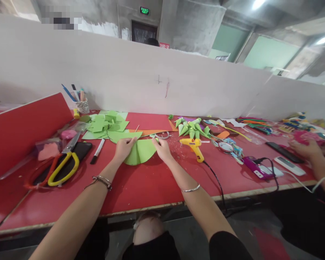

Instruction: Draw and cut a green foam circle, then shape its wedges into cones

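Note:
A rounded piece of green paper (143,151) is held up between my two hands, its curved edge hanging toward me. My left hand (124,148) pinches it at the left end, and my right hand (162,148) pinches the right end. Behind it, other green paper sheets (105,124) lie in a loose pile. To the right of my right hand stands a yellow glue gun (195,147) with a black cord. Beyond the glue gun sits a cluster of green paper cones (191,128).
Scissors with red and yellow handles (67,168) lie on a black phone at left, near a marker (97,151). A pen cup (82,105) stands by the white partition (124,79). A purple power strip (256,168) and another person's hand (307,146) are at right.

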The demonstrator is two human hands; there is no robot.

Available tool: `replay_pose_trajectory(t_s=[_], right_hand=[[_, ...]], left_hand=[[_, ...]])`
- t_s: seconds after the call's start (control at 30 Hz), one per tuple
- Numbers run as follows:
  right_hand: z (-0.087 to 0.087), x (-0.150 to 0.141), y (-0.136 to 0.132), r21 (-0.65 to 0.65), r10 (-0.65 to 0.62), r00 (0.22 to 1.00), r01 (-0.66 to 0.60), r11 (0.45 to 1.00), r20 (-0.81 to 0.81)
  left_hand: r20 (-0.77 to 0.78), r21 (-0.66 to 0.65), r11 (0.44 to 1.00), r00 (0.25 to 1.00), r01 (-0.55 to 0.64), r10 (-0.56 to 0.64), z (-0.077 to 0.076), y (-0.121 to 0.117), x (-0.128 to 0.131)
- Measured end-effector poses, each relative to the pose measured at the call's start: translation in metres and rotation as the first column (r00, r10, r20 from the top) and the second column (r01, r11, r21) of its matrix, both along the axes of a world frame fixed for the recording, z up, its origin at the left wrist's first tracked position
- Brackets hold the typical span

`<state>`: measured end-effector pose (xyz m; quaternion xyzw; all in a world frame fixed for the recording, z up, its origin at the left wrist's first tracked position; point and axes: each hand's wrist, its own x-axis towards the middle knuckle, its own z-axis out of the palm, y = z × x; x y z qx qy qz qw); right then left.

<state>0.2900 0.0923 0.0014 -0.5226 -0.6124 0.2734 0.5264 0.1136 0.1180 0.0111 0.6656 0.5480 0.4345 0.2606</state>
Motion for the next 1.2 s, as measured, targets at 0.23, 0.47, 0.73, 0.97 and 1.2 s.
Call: replay_pose_trajectory(t_s=[0.23,0.47,0.73,0.97,1.2], right_hand=[[0.0,0.003,0.002,-0.006,-0.043,0.999,0.043,0.999,-0.034],[0.0,0.005,0.003,-0.008,-0.072,0.997,0.072,0.997,-0.031],[0.001,0.007,0.004,-0.005,-0.086,0.994,0.086,0.996,-0.072],[0.001,0.009,0.007,0.025,-0.148,0.981,0.153,0.988,-0.128],[0.005,0.006,0.003,-0.057,0.02,0.973,-0.034,0.998,-0.228]], left_hand=[[-0.011,-0.001,0.998,0.998,0.055,-0.055,0.0,0.001,-0.001],[0.026,-0.015,0.995,0.995,0.097,-0.096,0.002,0.002,-0.002],[0.079,-0.03,0.997,0.995,0.07,-0.067,0.006,0.002,-0.006],[0.058,-0.11,0.962,0.968,0.25,-0.245,0.004,0.007,-0.015],[0.028,-0.109,0.936,0.942,0.334,-0.333,0.0,0.01,-0.02]])
